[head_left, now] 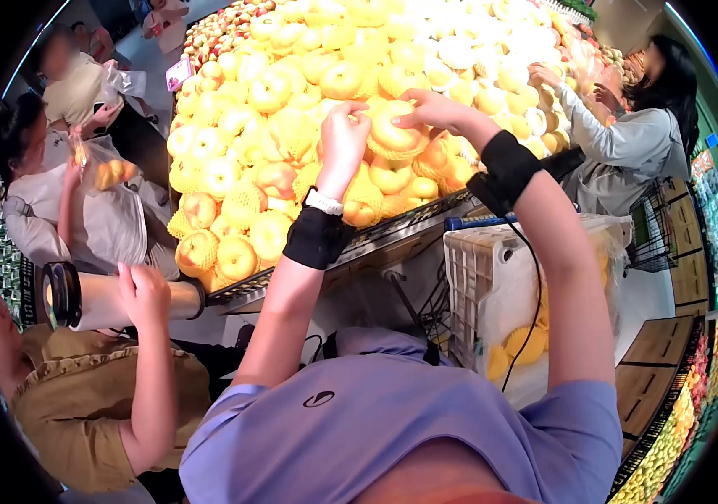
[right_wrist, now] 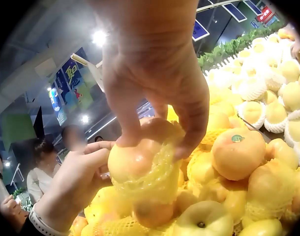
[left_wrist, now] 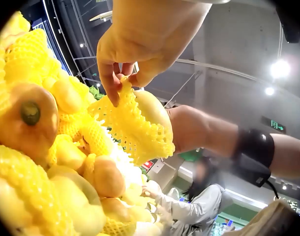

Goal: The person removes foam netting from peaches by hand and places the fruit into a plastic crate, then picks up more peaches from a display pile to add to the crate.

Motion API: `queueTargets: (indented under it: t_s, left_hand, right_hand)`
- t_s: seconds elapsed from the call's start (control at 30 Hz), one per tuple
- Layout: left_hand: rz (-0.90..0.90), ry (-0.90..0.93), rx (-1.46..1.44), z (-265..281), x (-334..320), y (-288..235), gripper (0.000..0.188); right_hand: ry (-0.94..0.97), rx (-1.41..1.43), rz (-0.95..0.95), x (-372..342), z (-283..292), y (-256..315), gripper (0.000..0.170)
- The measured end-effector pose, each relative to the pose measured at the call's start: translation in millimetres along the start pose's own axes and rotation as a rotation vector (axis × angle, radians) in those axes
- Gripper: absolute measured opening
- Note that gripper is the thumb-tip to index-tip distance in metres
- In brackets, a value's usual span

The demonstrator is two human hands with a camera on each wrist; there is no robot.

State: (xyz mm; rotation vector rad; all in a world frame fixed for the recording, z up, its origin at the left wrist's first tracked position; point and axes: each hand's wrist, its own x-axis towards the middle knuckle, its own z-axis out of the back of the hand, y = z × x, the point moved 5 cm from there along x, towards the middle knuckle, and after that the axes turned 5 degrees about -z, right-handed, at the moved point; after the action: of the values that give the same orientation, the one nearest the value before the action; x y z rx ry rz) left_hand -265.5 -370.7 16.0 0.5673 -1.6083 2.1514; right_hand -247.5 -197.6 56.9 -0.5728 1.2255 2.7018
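Observation:
A yellow peach [right_wrist: 133,160] sits partly inside a yellow foam net sleeve [left_wrist: 135,130], above the heaped fruit. My left hand [head_left: 344,143] pinches the edge of the sleeve between thumb and fingers, as the left wrist view shows. From the other side my right hand [head_left: 447,112] holds the peach, its fingers and thumb spread around the top in the right wrist view. Part of the peach's skin is bare, and the net bunches around its lower half. Below both hands lie more peaches [head_left: 270,235], several in the same yellow netting.
White-netted fruit [right_wrist: 275,115] fills the bin's far right. A person in grey [head_left: 628,139] reaches in there. On the left stand other people, one with a bag of fruit [head_left: 111,172], one beside a cylindrical container [head_left: 136,301]. A plastic crate [head_left: 468,286] stands below my right arm.

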Motion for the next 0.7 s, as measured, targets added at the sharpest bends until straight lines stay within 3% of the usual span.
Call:
queueTargets:
  t_s: [0.17,0.33,0.37,0.4,0.47,0.6,0.7]
  left_hand:
    - [0.002,-0.030,0.003,-12,22,42,0.021]
    - [0.024,0.212,0.230,-28,48,69,0.017]
    - [0.029,0.272,0.269,-32,49,76,0.015]
    - [0.033,0.331,0.307,-35,49,81,0.013]
    - [-0.010,0.333,0.381,-35,56,81,0.012]
    - [-0.056,0.356,0.512,-32,44,65,0.015]
    - [-0.060,0.314,0.520,-25,33,47,0.021]
  right_hand:
    - [0.033,-0.124,0.038,46,-6,0,0.057]
    - [0.020,-0.306,0.103,87,-11,-7,0.056]
    - [-0.090,-0.551,0.279,96,-17,-5,0.057]
    - [-0.109,-0.670,0.246,91,-24,1,0.053]
    - [-0.125,-0.447,0.174,74,-32,2,0.042]
    - [-0.187,-0.905,0.251,85,-38,-6,0.038]
    - [-0.046,-0.778,0.029,65,-33,11,0.040]
